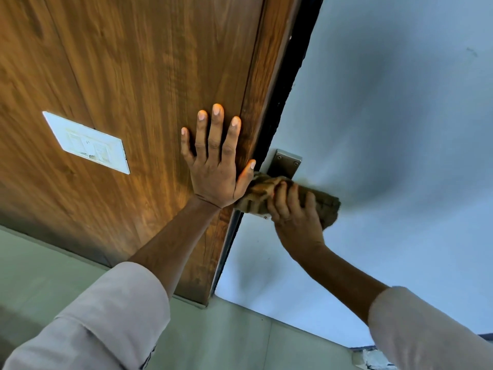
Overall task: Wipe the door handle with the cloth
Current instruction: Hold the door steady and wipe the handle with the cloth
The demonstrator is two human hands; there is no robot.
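A brown striped cloth (260, 192) is wrapped over the door handle, which it hides; only the handle's metal backplate (285, 163) with its screws shows above it on the pale blue door (386, 129). My right hand (294, 209) grips the cloth around the handle. My left hand (216, 158) lies flat, fingers spread, on the brown wooden panel (133, 76) just left of the door's edge, its thumb touching the cloth.
A white switch plate (86, 142) is set in the wooden panel at the left. A dark gap (293, 76) runs between panel and door. Pale floor tiles (240, 337) lie below. Both my forearms wear light rolled sleeves.
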